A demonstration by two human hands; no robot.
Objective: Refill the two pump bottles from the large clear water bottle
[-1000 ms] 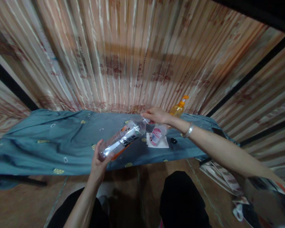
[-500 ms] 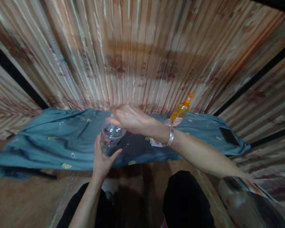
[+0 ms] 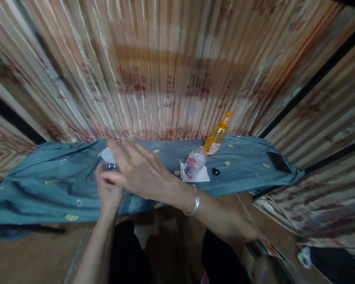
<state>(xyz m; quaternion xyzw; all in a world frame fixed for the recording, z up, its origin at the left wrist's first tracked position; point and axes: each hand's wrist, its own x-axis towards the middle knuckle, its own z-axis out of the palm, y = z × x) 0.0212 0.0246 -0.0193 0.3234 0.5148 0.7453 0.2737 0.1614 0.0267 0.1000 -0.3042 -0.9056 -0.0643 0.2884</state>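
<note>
A clear plastic jar with a white lid (image 3: 107, 154) is between my two hands above the left part of the cloth-covered table. My left hand (image 3: 107, 191) wraps round its lower side from the front. Across the jar's right side lies my right hand (image 3: 139, 167), its thumb in front and its fingers at the lid's edge, so it looks closed on the jar. Both hands hide most of the jar, including what is inside. A silver bangle (image 3: 195, 201) is on my right wrist.
A clear bottle with a pink label (image 3: 194, 163) stands on white paper (image 3: 205, 174). Behind it is an orange pump bottle (image 3: 215, 140). A small black object (image 3: 215, 171) and a dark phone-like slab (image 3: 278, 162) lie rightward on the blue-green cloth (image 3: 242, 175). A striped curtain (image 3: 165, 71) hangs behind.
Both hands and the jar have moved left in view. My right hand has come down from above the jar onto its side, and a white lid now shows. The pink-labelled bottle has come into view.
</note>
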